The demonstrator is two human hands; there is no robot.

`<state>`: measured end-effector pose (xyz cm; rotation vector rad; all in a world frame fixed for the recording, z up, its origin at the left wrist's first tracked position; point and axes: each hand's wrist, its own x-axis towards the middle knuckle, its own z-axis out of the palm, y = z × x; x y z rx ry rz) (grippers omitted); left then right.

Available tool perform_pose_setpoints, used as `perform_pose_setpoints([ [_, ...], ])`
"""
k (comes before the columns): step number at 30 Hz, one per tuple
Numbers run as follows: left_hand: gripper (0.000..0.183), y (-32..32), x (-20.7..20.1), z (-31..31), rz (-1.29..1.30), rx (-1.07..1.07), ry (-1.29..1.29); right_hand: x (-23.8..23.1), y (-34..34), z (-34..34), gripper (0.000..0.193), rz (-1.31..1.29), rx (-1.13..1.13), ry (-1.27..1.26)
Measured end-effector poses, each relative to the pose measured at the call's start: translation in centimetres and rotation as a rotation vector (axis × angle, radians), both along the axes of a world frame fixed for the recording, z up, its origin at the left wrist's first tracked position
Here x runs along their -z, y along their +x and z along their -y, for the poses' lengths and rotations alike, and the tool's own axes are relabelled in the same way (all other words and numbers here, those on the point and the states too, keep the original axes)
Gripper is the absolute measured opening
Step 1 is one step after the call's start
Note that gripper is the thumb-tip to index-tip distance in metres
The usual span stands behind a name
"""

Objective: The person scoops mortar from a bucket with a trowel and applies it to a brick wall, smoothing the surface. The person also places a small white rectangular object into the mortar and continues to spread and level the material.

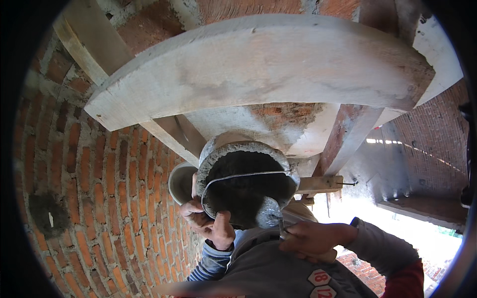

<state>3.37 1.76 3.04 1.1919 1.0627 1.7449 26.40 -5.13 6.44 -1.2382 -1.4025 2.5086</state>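
A grey, mortar-caked bucket (218,151) full of dark wet mortar (246,191) is tipped toward me at chest height, its thin wire bail (233,177) lying across the mouth. My left hand (208,223) grips the bucket's lower left rim, thumb over the edge. My right hand (310,240) is closed around the handle of a trowel, whose mortar-smeared blade (268,212) rests on the bucket's lower right rim. Both arms are in grey sleeves.
A red brick wall (99,198) with grey joints curves along the left. Thick wooden planks (258,64) and a rendered soffit span overhead. Another round grey rim (180,183) shows behind the bucket. A nailed timber batten (320,184) juts right; a bright opening lies lower right.
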Motion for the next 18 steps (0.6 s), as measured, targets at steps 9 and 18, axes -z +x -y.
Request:
perform_pose_setpoints([
  [9,0.061,0.9,-3.2,-0.6,0.12,0.038,-0.108,0.9,3.9,3.8,0.027,-0.553,0.491,-0.501],
  [18,0.052,-3.2,-3.3,-3.8,0.218,-0.014,-0.398,-3.8,6.3,15.0,0.028,-0.812,1.018,-0.339],
])
